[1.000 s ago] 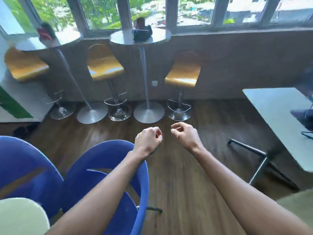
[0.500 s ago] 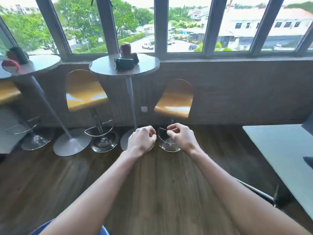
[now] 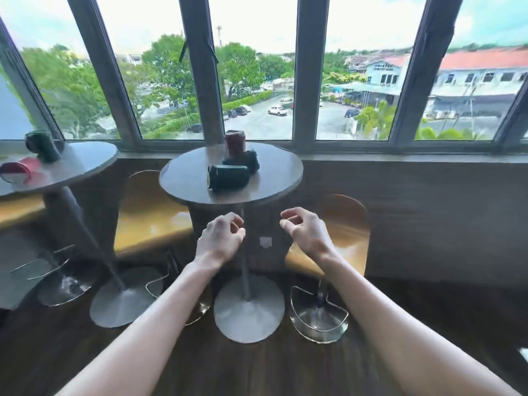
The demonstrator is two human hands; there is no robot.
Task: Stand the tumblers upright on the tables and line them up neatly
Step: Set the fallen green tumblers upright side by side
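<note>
The round grey pedestal table (image 3: 183,181) by the window carries three tumblers: a dark red tumbler (image 3: 235,146) standing upright at the back, and a black tumbler (image 3: 245,163) and a dark green tumbler (image 3: 227,180) lying on their sides. I think a careless push may roll them off the edge. The left hand (image 3: 220,238) and right hand (image 3: 304,232) hang below the top, loosely curled, holding nothing.

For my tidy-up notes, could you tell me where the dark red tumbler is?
The dark red tumbler stands upright at the far edge of the middle round table, by the window, behind two toppled dark tumblers.
</note>
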